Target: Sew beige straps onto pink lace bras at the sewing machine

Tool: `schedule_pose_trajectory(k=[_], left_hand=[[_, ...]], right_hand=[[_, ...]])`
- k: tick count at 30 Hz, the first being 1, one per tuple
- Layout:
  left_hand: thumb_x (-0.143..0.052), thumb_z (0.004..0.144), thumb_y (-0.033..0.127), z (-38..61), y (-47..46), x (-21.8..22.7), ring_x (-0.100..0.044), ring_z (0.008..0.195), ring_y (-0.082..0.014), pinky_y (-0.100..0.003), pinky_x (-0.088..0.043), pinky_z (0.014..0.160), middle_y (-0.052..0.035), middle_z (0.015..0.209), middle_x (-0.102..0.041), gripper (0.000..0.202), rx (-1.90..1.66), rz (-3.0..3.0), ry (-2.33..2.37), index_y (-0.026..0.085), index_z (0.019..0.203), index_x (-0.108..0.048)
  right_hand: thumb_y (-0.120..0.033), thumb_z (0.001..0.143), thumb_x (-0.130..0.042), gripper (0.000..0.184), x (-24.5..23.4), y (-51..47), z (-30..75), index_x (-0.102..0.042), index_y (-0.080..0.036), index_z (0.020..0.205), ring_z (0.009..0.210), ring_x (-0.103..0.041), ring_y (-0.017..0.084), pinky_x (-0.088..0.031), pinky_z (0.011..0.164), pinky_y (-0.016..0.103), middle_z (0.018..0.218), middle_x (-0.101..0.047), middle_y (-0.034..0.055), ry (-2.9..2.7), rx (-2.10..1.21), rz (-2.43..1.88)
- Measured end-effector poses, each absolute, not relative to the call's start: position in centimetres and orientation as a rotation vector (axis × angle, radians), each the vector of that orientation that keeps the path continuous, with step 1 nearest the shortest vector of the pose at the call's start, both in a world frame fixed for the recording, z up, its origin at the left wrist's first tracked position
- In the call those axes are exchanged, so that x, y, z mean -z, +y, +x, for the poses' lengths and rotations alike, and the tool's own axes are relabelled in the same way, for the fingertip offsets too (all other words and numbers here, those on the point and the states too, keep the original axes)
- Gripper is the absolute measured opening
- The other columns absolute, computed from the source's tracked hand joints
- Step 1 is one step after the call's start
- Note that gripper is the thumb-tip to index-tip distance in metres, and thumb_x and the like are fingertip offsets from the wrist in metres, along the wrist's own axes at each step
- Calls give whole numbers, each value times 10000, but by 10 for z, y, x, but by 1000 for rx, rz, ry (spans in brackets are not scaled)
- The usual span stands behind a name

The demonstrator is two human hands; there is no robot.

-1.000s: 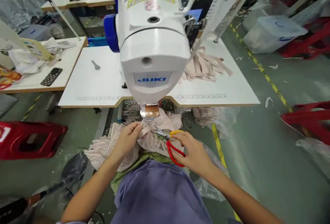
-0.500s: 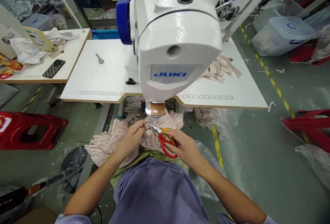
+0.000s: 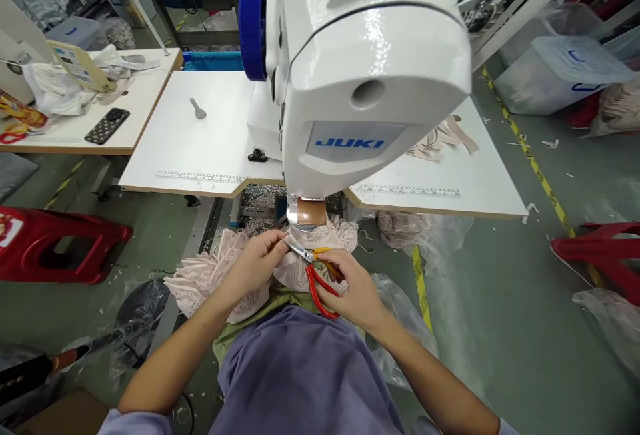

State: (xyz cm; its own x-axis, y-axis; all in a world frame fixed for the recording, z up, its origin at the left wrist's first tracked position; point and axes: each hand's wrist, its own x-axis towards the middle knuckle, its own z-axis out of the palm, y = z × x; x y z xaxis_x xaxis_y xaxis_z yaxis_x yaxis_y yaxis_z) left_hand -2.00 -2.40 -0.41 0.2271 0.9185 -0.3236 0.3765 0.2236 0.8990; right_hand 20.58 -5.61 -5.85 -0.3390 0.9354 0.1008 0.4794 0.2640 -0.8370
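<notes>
My left hand [image 3: 254,263] pinches a strip of pale pink lace fabric [image 3: 210,278] just below the needle end of a white JUKI sewing machine [image 3: 360,68]. In my right hand [image 3: 353,288] are red-handled scissors [image 3: 315,275], fingers closed round the handles, blades pointing left at the strip by my left fingertips. More of the lace lies bunched on my lap over green cloth.
The white sewing table [image 3: 200,148] bears a printed ruler along its front edge, a small grey tool [image 3: 197,109] and pink fabric strips [image 3: 440,138]. A side table at left holds a phone [image 3: 107,125]. Red stools [image 3: 55,251] and plastic bins [image 3: 560,71] stand around.
The view has shifted closer and leftward under the machine. My right hand has brought the scissors in from the right until the blades meet the strip my left hand holds.
</notes>
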Motion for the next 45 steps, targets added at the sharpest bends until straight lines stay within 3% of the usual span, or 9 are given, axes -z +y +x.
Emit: schedule_pose_trajectory(k=[9,18,21,24,29,34,39,42,45], left_hand=[[-482,975,433,-24,-22,6,-534,684,-143,-237,-394,617,5,755,-609,323,-602,1332,1404,184,865,-655],[-492,960,373,-30,-22,6,-613,760,-182,-251,-422,635,-47,856,-702,289,-691,1579,1573,187,1003,-709],[-485,961,359,-32,-23,9,-569,628,-165,-249,-383,561,-23,751,-666,308,-611,1723,1653,195,1165,-650],[-449,982,368,-35,-18,3,-575,612,-159,-248,-393,555,-30,776,-683,296,-507,1735,1544,214,1112,-666],[-426,1007,389,-40,-7,-13,-685,853,-207,-286,-505,708,-62,951,-738,323,-358,1601,1322,225,1226,-597],[-445,990,302,-26,-16,0,-622,958,-277,-395,-475,819,-105,948,-707,251,-401,2115,1528,196,910,-657],[-360,1025,292,9,-32,13,-547,669,-190,-312,-396,635,-42,711,-619,324,-577,2426,1300,202,786,-559],[-352,1031,334,29,-34,7,-509,591,-160,-298,-333,576,-14,662,-579,339,-655,2171,1361,214,751,-500],[-332,1036,379,44,-30,-4,-461,563,-135,-268,-323,547,23,620,-491,383,-782,1719,1414,226,693,-407]], right_hand=[[-253,869,-648,308,59,-49,213,-666,-265,1177,993,-691,232,-561,831,366,1109,-727,58,-1953,-1054,-1297],[-354,864,-647,277,70,-44,278,-708,-292,1127,708,-678,207,-540,594,327,974,-740,44,-1994,-937,-1571],[-395,872,-624,353,71,1,308,-685,-247,1186,850,-696,269,-547,676,376,1072,-738,88,-1993,-678,-1767],[-387,879,-605,410,68,65,331,-663,-173,1224,996,-680,317,-535,800,417,1183,-708,150,-1937,-383,-1901],[-260,893,-568,311,55,113,334,-694,-133,1148,1176,-612,332,-458,1022,499,1243,-674,196,-2034,-224,-1690],[-440,953,-554,290,51,28,270,-693,-224,1087,971,-695,243,-565,871,416,1066,-732,92,-1991,-845,-1360],[-795,764,-580,809,57,-34,213,-586,-216,1329,1207,-606,297,-490,1044,443,1292,-644,148,-1993,-1272,-934],[-740,916,-383,651,53,-32,198,-643,-197,1165,941,-683,236,-571,845,367,1025,-707,104,-1517,-1431,-1022],[-567,962,-452,415,36,-16,193,-651,-203,950,646,-618,160,-518,581,263,744,-654,26,-1214,-1431,-1195]])
